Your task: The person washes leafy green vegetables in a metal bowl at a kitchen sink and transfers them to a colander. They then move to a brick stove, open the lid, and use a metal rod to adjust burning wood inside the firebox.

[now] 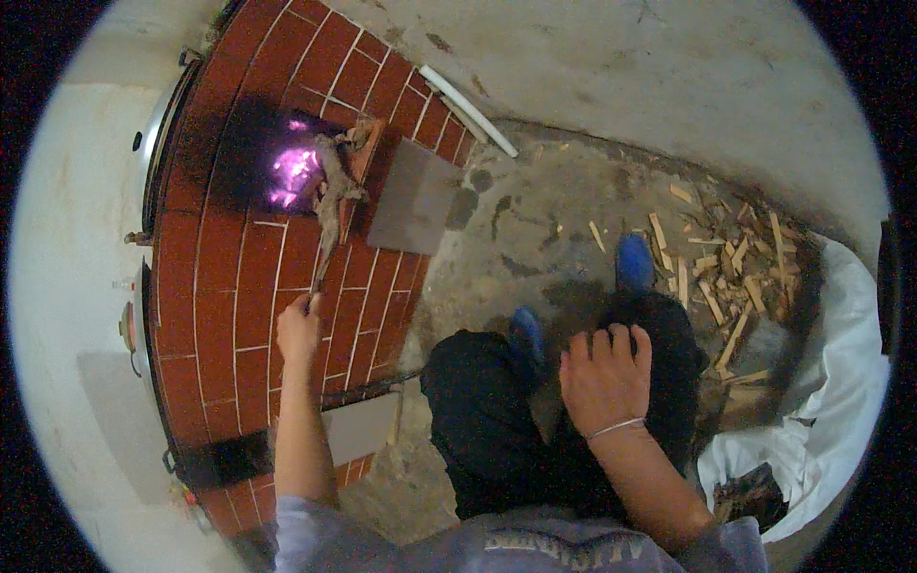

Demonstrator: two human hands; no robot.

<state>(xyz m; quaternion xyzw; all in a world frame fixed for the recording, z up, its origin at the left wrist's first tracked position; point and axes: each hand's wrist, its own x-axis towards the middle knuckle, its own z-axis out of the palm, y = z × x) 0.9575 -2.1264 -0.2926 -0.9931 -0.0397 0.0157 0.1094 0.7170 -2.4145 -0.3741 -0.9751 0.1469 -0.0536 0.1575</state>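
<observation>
My left hand (299, 331) grips the thin, dark end of a gnarled branch (331, 204). The branch runs up to the fire opening of a red-tiled stove, where its thicker forked end lies at the mouth. Inside the sooty opening, a fire (295, 170) glows bright pink-white. My right hand (607, 372) rests on my dark trouser leg, back upward, holding nothing, with its fingers a little apart. A thin band circles that wrist.
Left is the tiled stove (251, 322) with pans on top. A grey slab (414, 197) is below the fire opening; a white pipe (469, 111) leans at the corner. Split wood (738, 261) litters the floor on the right, by a white sack (834, 401).
</observation>
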